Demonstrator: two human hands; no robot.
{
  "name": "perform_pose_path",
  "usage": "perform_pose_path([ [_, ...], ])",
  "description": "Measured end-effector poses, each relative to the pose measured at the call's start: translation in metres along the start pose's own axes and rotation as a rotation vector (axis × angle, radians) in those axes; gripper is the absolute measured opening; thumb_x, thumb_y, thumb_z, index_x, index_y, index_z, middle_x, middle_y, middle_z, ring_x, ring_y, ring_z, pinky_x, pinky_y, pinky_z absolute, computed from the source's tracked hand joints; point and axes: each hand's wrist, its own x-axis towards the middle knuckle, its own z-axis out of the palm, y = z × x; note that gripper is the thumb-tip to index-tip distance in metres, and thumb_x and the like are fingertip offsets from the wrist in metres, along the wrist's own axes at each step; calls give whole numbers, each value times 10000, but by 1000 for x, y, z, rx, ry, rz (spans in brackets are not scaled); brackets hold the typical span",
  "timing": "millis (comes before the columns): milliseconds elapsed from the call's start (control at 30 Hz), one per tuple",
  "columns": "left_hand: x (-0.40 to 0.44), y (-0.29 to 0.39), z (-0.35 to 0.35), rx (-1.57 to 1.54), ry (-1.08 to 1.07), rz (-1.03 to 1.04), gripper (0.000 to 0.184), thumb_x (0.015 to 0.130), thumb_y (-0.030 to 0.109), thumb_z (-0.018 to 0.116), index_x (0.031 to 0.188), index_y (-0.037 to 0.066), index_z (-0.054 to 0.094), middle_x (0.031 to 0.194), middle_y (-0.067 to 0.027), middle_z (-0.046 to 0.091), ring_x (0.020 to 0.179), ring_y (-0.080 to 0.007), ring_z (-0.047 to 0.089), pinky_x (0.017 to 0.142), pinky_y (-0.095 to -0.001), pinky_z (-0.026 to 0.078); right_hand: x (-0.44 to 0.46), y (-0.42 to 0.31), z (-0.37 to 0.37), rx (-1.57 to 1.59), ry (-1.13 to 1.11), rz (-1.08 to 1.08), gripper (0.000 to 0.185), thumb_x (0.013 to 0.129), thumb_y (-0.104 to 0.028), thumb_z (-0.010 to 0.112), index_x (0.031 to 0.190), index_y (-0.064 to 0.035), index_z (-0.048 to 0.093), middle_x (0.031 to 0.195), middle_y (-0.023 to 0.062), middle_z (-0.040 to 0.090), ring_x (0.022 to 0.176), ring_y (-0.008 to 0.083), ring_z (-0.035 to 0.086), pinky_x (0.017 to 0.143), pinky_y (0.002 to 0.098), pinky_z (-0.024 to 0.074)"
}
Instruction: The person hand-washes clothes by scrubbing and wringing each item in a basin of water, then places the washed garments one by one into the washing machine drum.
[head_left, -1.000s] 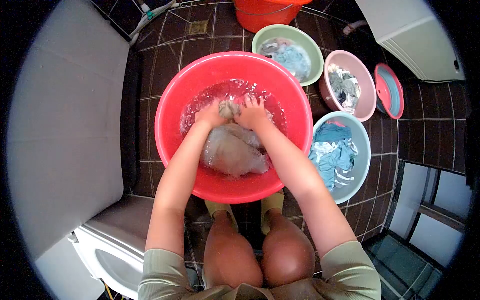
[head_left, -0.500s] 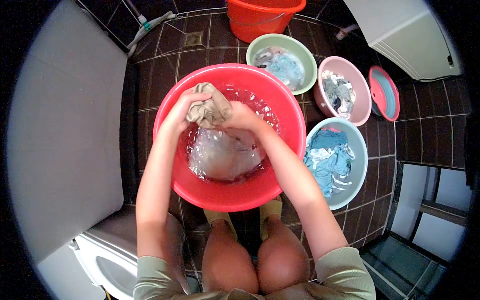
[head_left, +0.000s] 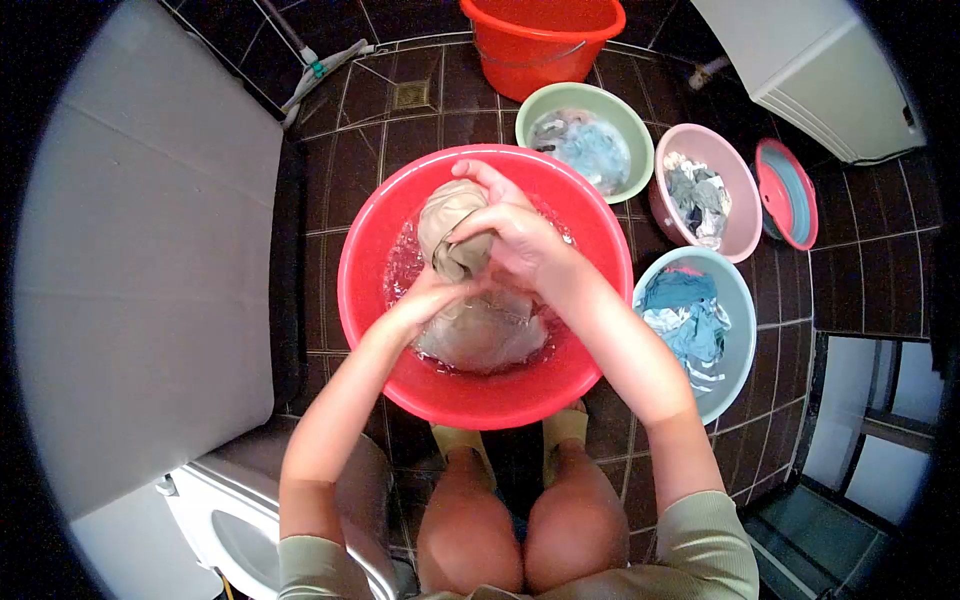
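Note:
A large red basin (head_left: pixel 365 330) of water stands in front of me. Over it is a wet beige cloth garment (head_left: pixel 455 215), bunched up, with a paler part ballooning at the water's surface below. My right hand (head_left: pixel 520 230) is around the right side of the bunch, thumb across the cloth and upper fingers partly spread beyond it. Lower down, my left hand (head_left: pixel 435 295) supports the bunch from the left; its fingers are largely hidden behind the cloth and my right hand.
A green basin (head_left: pixel 640 130) holds soapy laundry, and a pink basin (head_left: pixel 740 205) and a light blue basin (head_left: pixel 742 360) hold clothes. A red bucket (head_left: pixel 540 55) stands behind, a folded pink-grey basin (head_left: pixel 790 195) at the right. A toilet (head_left: pixel 195 505) is at lower left.
My left hand has moved from the top of the bunch to below it. My right hand has come up and over the cloth. The view has shifted slightly.

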Motion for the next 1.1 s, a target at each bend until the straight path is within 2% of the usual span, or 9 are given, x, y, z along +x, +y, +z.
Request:
perform_pose_path([
  [133,9,-22,-12,-486,70,-60,451,713,128,583,1134,34,450,1066,-95,538,967,-194,521,862,-328,402,-10,6,13,292,195,-72,621,562,171,553,1096,-52,328,865,104,546,797,220,567,723,316,475],
  [300,-2,-13,-6,-1027,104,24,366,682,195,510,1025,74,550,982,-62,593,965,-224,522,906,-389,356,-27,19,-13,-183,209,-269,555,645,92,611,1117,-45,352,930,108,546,925,204,546,813,311,443],
  [333,-8,1,8,-1132,37,101,414,707,225,513,1088,64,508,1079,-89,552,1031,-242,487,953,-420,306,-33,24,-18,-356,217,-307,545,653,70,626,1116,-43,362,938,99,548,940,195,538,822,301,437],
  [500,-4,-11,16,-996,66,202,528,778,278,523,1218,29,371,1196,-126,452,1113,-275,416,978,-409,288,-81,30,-27,-1398,171,-461,442,598,-185,733,990,-75,560,919,75,564,894,231,518,823,353,412],
  [633,-5,-23,22,-742,220,20,500,704,118,593,1160,63,398,1040,-99,510,969,-238,492,833,-360,404,-99,22,-26,-1658,67,-530,303,609,-222,707,882,-111,637,914,87,552,900,259,489,820,362,399],
  [833,-14,-4,29,-320,233,-103,454,660,16,550,1095,81,433,935,-71,538,777,-201,558,653,-340,485,-72,20,-33,-1219,150,-364,523,629,-259,723,1091,-101,533,1077,96,508,1036,257,457,908,361,358],
  [867,-11,-8,34,-215,287,-85,499,655,-13,538,1130,67,408,1005,-79,516,876,-213,540,750,-335,466,-63,28,-40,-957,31,-222,655,657,-230,710,1216,-85,401,1211,82,429,1130,220,401,944,356,337],
  [967,-4,-3,43,-37,248,91,568,651,-32,552,1180,60,368,1082,-106,472,1007,-237,486,857,-331,413,-52,35,-28,-861,-114,-281,703,660,-218,707,1250,-82,349,1247,83,402,1159,203,378,968,345,316],
  [1100,-13,6,34,-25,33,127,746,625,-31,629,1252,78,239,1191,-96,379,1120,-232,398,919,-337,361,-44,34,-33,-770,-70,-118,473,663,-188,700,1062,-51,485,1148,92,496,1041,157,471,915,313,354],
])
